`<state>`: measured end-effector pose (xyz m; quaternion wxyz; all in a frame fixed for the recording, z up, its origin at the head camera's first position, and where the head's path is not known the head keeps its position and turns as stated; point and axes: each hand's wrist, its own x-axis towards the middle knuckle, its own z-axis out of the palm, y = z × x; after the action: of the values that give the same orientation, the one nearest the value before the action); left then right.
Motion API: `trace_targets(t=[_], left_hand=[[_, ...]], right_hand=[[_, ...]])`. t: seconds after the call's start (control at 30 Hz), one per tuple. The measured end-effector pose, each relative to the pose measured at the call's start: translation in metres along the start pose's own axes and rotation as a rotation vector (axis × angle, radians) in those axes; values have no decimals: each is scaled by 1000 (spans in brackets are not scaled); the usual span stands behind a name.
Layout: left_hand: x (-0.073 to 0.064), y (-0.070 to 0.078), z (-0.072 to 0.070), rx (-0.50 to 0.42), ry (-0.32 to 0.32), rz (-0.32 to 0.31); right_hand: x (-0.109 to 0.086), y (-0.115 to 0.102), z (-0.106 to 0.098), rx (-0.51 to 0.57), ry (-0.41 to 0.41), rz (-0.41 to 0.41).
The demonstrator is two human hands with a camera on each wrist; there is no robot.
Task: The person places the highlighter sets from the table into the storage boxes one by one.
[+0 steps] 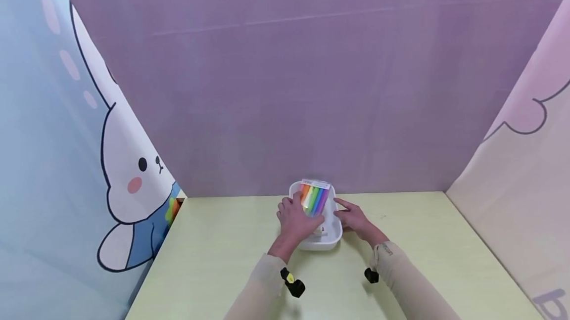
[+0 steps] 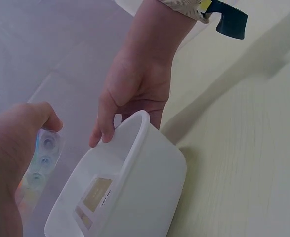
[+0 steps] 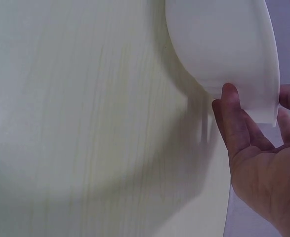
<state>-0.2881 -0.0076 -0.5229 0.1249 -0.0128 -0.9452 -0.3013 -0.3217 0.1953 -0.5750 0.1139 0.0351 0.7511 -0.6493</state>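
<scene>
A white plastic tub (image 1: 337,231) stands on the table in front of me. My left hand (image 1: 297,220) grips a clear pack of rainbow-coloured markers (image 1: 317,201) over the tub's far part, thumb at its near edge. Round ends of the markers (image 2: 46,162) show in the left wrist view. At the tub's right side my right hand (image 1: 355,219) holds the wall, fingers over the rim and others outside, as the right wrist view of the tub (image 3: 228,44) shows. Inside the tub lies a small white packet with a tan panel (image 2: 98,195), partly hidden by the near wall.
The pale yellow table (image 1: 213,260) ends at a purple backdrop (image 1: 311,87) just behind the tub. A blue cloth with a rabbit print (image 1: 133,171) hangs at the left, a pink and cream one (image 1: 512,201) at the right.
</scene>
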Motion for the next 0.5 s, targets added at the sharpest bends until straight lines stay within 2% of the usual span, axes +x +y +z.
trace_targets(t=[0.17,0.33,0.5], left_hand=[[-3,0,2,17,-11,-20],[-1,2,7,14,-21,-13],[0,7,7,32,-32,-32]], right_hand=[[-2,2,6,-13,-17,-12],[-4,-1,9,-54,11,-46],[-3,-3,10,-60,22,-55]])
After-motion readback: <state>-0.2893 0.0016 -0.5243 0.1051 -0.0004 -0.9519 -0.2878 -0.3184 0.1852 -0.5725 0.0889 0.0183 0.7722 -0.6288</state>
